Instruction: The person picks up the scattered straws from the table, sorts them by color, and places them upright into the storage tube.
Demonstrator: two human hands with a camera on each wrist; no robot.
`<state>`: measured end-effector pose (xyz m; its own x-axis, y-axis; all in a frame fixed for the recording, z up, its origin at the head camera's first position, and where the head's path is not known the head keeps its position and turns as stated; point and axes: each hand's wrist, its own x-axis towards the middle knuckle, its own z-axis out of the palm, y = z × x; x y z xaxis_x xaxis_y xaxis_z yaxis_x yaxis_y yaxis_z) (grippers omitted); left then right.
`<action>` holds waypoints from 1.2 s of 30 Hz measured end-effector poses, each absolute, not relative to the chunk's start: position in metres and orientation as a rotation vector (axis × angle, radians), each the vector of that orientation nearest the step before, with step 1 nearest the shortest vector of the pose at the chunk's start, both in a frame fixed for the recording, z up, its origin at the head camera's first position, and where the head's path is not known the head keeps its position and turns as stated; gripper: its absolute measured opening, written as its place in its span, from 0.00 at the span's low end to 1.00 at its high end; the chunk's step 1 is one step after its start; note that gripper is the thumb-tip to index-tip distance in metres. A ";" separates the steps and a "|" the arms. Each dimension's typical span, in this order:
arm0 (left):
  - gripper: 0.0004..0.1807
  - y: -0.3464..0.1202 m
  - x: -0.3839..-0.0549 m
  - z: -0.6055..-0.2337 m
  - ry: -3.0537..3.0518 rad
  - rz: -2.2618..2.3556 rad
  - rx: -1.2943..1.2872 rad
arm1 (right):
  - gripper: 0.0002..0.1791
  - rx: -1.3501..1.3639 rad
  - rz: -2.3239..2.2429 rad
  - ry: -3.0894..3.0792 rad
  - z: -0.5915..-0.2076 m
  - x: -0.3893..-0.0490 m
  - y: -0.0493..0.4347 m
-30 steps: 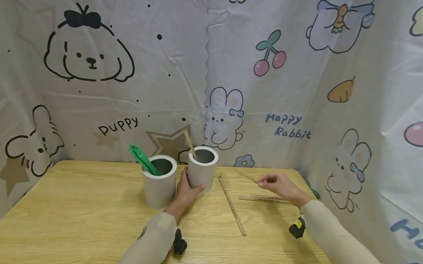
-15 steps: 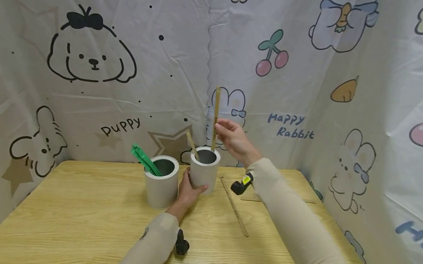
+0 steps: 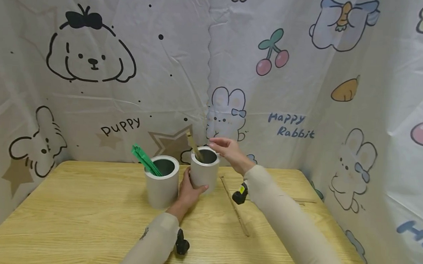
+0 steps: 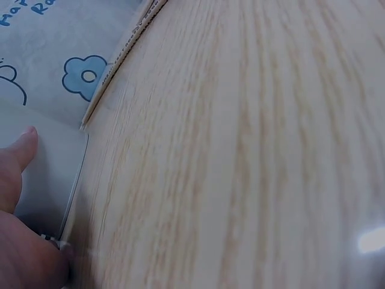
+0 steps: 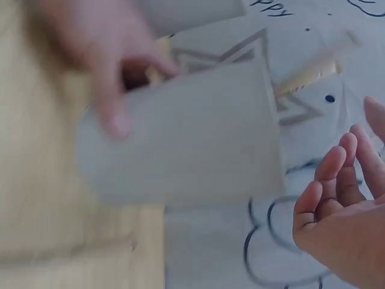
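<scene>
My left hand (image 3: pixel 190 191) grips the right-hand white cylindrical pot (image 3: pixel 203 174), its thumb along the near side; the left wrist view shows thumb and palm against the pot wall (image 4: pixel 51 162). Thin flat wooden sticks (image 3: pixel 193 143) lean leftward out of that pot, overlapping one another. By the pot's right rim is my right hand (image 3: pixel 231 151), holding nothing. The right wrist view shows its fingers (image 5: pixel 329 162) loosely bent and apart from the sticks (image 5: pixel 310 78).
A second white pot (image 3: pixel 162 194) stands just left, with a bundle of green sticks (image 3: pixel 145 160) leaning in it. One wooden stick (image 3: pixel 234 206) lies slantwise on the wood-grain table (image 3: pixel 72 212). Others (image 3: pixel 301 202) lie partly behind the right sleeve. A printed curtain (image 3: pixel 172 49) hangs behind.
My right hand picked up a wooden stick from the table, brought it upright over the right-hand pot and let it go inside. My left hand keeps its grip on the pot.
</scene>
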<state>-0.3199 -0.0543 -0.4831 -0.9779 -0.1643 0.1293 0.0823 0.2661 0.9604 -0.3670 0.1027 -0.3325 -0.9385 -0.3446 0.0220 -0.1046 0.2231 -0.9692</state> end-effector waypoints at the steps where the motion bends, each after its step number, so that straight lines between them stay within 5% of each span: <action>1: 0.52 -0.054 -0.320 -0.483 -2.329 -1.783 0.078 | 0.24 -0.465 -1.764 2.296 -0.336 -0.365 0.112; 15: 0.52 -0.052 -0.316 -0.477 -2.329 -1.783 0.078 | 0.25 -0.596 -1.333 2.272 -0.435 -0.301 0.234; 36: 0.52 -0.051 -0.316 -0.481 -2.350 -1.806 0.109 | 0.22 -0.789 -1.276 2.372 -0.471 -0.284 0.239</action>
<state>-0.3160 -0.0509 -0.4807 -0.9819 -0.1643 0.0938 0.0483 0.2615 0.9640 -0.2836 0.2390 -0.4713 -0.7909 -0.6113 -0.0294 -0.3124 0.4445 -0.8396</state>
